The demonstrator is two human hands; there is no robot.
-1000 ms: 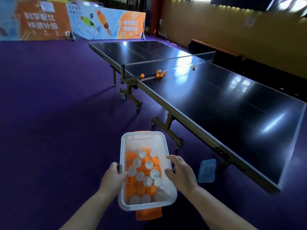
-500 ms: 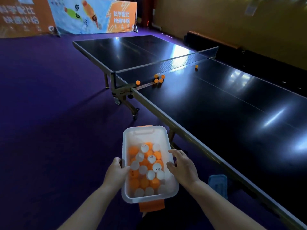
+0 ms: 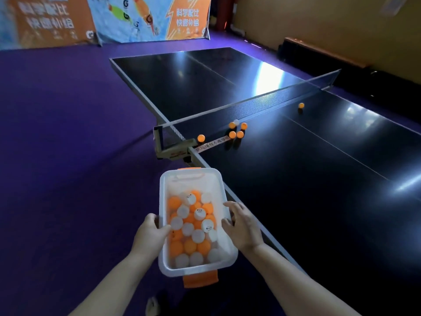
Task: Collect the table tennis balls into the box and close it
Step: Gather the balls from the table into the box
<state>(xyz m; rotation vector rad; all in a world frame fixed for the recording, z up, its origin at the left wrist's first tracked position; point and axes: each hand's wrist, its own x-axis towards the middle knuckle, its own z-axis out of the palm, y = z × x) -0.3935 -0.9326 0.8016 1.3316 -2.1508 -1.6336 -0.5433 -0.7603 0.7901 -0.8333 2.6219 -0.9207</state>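
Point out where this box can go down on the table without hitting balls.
Bare: the near half of the table, from the edge beside the box up to the ball cluster. Crowded along the net: one ball by the post, the cluster, a lone ball farther along. The half beyond the net is bare too.

Black table [image 3: 296, 190], net [image 3: 262, 103], banners [image 3: 148, 19], purple floor [image 3: 68, 133]

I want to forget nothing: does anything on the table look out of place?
Yes. Balls lie loose on the table along the net: one by the post, a cluster of five, one farther off. The box has no lid on.
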